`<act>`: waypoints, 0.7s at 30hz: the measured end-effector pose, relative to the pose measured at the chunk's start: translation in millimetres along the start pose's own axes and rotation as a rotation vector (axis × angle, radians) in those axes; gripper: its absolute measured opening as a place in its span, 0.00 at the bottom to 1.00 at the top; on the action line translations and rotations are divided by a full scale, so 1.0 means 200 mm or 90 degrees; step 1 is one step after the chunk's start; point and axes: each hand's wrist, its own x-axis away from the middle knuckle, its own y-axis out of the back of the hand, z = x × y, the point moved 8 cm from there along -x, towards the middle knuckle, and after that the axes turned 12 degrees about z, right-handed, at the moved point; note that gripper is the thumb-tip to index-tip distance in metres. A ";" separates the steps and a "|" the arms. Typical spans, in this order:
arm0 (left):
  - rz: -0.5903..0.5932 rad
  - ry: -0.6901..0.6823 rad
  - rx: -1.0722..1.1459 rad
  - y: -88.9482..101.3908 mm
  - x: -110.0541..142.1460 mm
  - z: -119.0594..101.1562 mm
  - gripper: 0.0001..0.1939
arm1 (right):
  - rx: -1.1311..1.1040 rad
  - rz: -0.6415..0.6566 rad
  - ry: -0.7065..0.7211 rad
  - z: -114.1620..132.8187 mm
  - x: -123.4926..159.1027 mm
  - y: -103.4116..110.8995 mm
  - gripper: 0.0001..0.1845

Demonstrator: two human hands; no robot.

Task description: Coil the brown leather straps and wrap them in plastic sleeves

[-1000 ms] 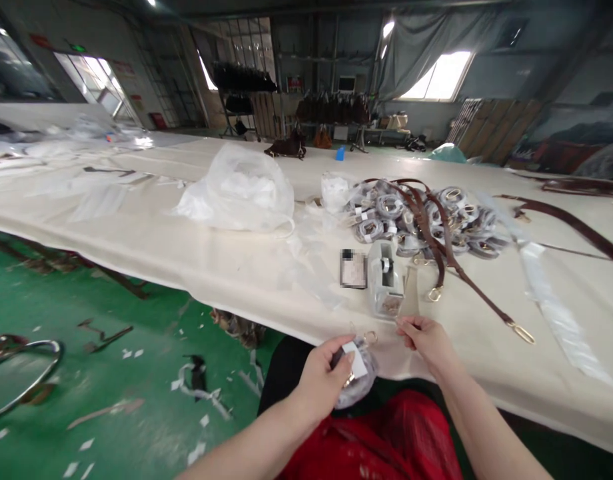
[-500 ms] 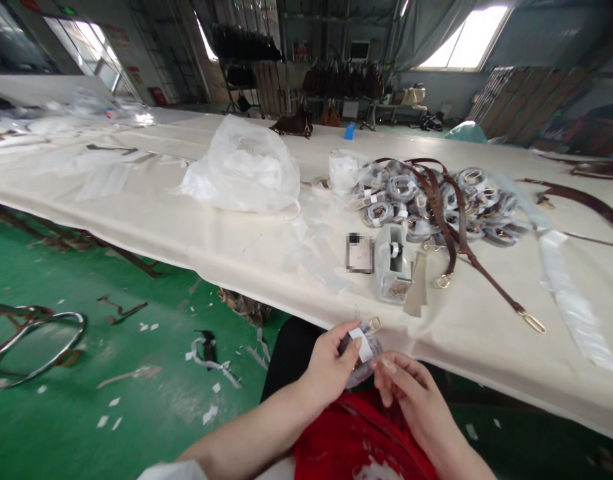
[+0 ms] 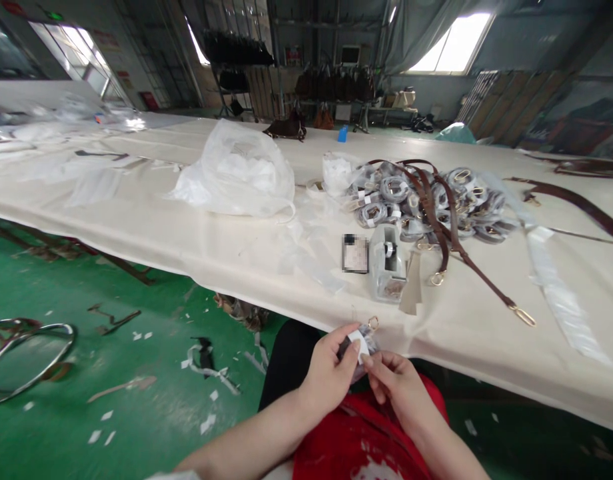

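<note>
My left hand point(image 3: 331, 370) is closed around a coiled strap wrapped in clear plastic point(image 3: 362, 347), with a white label on it and a gold clasp point(image 3: 373, 323) sticking out at the top. My right hand point(image 3: 394, 383) pinches the same bundle from the right, fingers pressed to the label. Both hands are low, in front of the table's near edge, above my red lap.
The long cream-covered table point(image 3: 226, 247) carries a tape dispenser point(image 3: 388, 270), a small card point(image 3: 355, 254), a pile of wrapped strap coils point(image 3: 426, 200), loose brown straps point(image 3: 461, 257), clear plastic sleeves point(image 3: 556, 293) and a white plastic bag point(image 3: 239, 173). Green floor with scraps and a metal ring point(image 3: 31, 353) lies left.
My right hand came back from the table's edge by the tape dispenser to the wrapped bundle and now pinches it. My left hand kept hold of the bundle.
</note>
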 end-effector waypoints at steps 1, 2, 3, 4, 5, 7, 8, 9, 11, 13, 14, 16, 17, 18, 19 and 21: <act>0.004 0.000 0.004 0.00 0.00 0.01 0.21 | 0.002 0.003 0.003 0.00 0.00 0.00 0.25; 0.006 0.002 0.007 -0.01 -0.01 0.01 0.21 | 0.004 0.007 0.006 0.00 0.00 0.00 0.25; 0.003 0.007 0.010 0.00 -0.02 0.02 0.22 | 0.007 0.013 0.009 0.01 0.00 -0.01 0.25; -0.003 0.012 0.014 0.00 -0.03 0.03 0.21 | 0.008 0.018 0.014 0.01 0.00 -0.01 0.24; -0.012 0.016 0.021 0.01 -0.04 0.03 0.21 | 0.009 0.020 0.020 0.02 0.00 -0.02 0.22; -0.025 0.018 0.045 0.03 -0.05 0.03 0.20 | 0.008 0.017 0.034 0.03 0.01 -0.02 0.20; -0.029 0.014 0.056 0.03 -0.06 0.03 0.20 | 0.007 0.011 0.042 0.04 0.01 -0.02 0.19; -0.030 0.011 0.061 0.04 -0.06 0.03 0.20 | 0.007 0.006 0.048 0.04 0.01 -0.02 0.19; -0.033 0.006 0.059 0.04 -0.07 0.02 0.20 | 0.005 0.002 0.056 0.04 0.01 -0.02 0.19; -0.029 0.006 0.052 0.03 -0.06 0.02 0.20 | 0.001 0.007 0.055 0.04 0.00 -0.02 0.18; -0.024 0.007 0.048 0.03 -0.06 0.02 0.21 | -0.003 0.010 0.053 0.03 -0.01 -0.02 0.18; -0.015 0.007 0.033 0.02 -0.05 0.01 0.22 | -0.010 0.019 0.046 0.03 -0.01 -0.02 0.18; -0.013 0.008 0.023 0.02 -0.05 0.01 0.22 | -0.013 0.024 0.042 0.03 -0.01 -0.02 0.18; -0.015 0.011 0.014 0.03 -0.05 0.00 0.23 | -0.014 0.029 0.039 0.03 -0.01 -0.03 0.18; -0.018 0.016 0.011 0.04 -0.05 0.00 0.23 | -0.020 0.034 0.036 0.03 -0.01 -0.03 0.18; -0.034 0.030 0.021 0.06 -0.05 0.00 0.23 | -0.060 0.045 0.014 0.01 0.00 -0.05 0.20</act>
